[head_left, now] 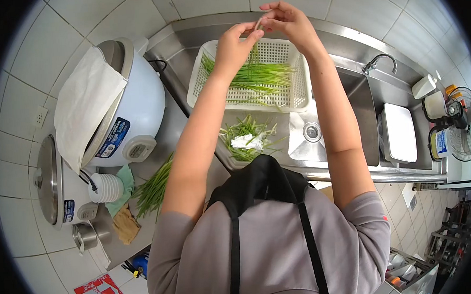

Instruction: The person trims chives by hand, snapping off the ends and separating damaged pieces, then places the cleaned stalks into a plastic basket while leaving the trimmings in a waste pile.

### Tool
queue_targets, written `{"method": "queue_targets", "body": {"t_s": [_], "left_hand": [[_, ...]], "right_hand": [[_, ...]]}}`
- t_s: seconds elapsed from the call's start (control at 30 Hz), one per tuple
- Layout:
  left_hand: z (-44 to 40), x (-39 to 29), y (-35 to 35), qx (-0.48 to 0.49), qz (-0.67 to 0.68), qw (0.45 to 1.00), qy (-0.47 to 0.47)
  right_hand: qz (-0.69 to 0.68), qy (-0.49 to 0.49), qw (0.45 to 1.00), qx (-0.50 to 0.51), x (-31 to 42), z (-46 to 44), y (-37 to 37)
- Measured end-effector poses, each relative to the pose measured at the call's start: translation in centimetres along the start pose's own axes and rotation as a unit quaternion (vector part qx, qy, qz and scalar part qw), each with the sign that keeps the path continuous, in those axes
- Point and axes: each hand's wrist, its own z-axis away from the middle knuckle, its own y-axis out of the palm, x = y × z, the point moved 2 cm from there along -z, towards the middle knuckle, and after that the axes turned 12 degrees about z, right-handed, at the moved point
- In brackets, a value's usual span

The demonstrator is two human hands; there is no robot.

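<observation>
Stainless-steel sink counter [180, 59] bears a white perforated plastic basket [300, 93] of thin green stalks [264, 79]; above its far rim, left hand [236, 44] and right hand [289, 24] pinch narrowly, contents indistinct.

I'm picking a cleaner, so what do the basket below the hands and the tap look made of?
The white basket looks like low-sheen plastic: evenly coloured, with a regular moulded-looking grid. The tap seems polished or chromed metal, from its bright highlights; which, I can't tell.
</observation>
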Motion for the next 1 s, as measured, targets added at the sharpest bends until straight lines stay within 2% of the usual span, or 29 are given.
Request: {"method": "queue_targets", "body": {"t_s": [0.07, 0.17, 0.23, 0.33, 0.37, 0.47, 0.57, 0.67, 0.7, 0.83, 0.93, 1.0], "left_hand": [[-0.8, -0.7, -0.4, 0.047, -0.011, 0.994, -0.101], [-0.7, 0.6, -1.2, 0.018, 0.017, 0.994, -0.108], [-0.1, 1.4, -2.0, -0.001, 0.043, 0.992, -0.115], [0.8, 3.1, -3.5, -0.021, -0.024, 0.989, -0.145], [1.2, 3.6, -4.1, -0.007, -0.086, 0.977, -0.193], [2.1, 7.1, -4.6, -0.068, -0.25, 0.965, -0.033], [1.1, 3.3, -2.9, -0.066, -0.135, 0.987, 0.055], [0.6, 0.6, -1.0, 0.035, 0.077, 0.994, -0.074], [0.3, 1.1, -0.8, 0.064, 0.079, 0.992, -0.071], [0.9, 1.7, -0.8, 0.024, 0.103, 0.988, -0.115], [1.2, 1.5, -0.9, 0.018, 0.099, 0.984, -0.145], [1.5, 1.8, -0.8, 0.014, 0.132, 0.981, -0.143]], "right_hand": [[0.0, -0.018, 1.0, -0.02, 0.4, -0.5, 0.3], [0.037, 0.008, 0.996, -0.083, 1.4, -0.4, -0.5], [0.015, 0.003, 0.992, -0.123, 0.9, -0.3, -1.4], [-0.033, -0.011, 0.987, -0.157, 0.8, -0.1, -2.9], [-0.037, -0.01, 0.986, -0.162, 1.0, -0.1, -3.3], [-0.046, -0.008, 0.987, -0.156, 1.6, -0.1, -3.5], [-0.058, -0.012, 0.99, -0.131, 1.6, -0.6, -2.5], [-0.098, -0.019, 0.989, -0.109, 1.0, -1.2, -1.8], [-0.11, -0.024, 0.988, -0.109, 0.8, -1.5, -1.7], [-0.185, 0.013, 0.969, -0.16, 0.3, -0.8, -0.4], [-0.071, 0.071, 0.992, -0.074, -0.5, 0.6, 1.8], [-0.014, 0.062, 0.996, -0.065, -0.7, 1.1, 2.9]]}}
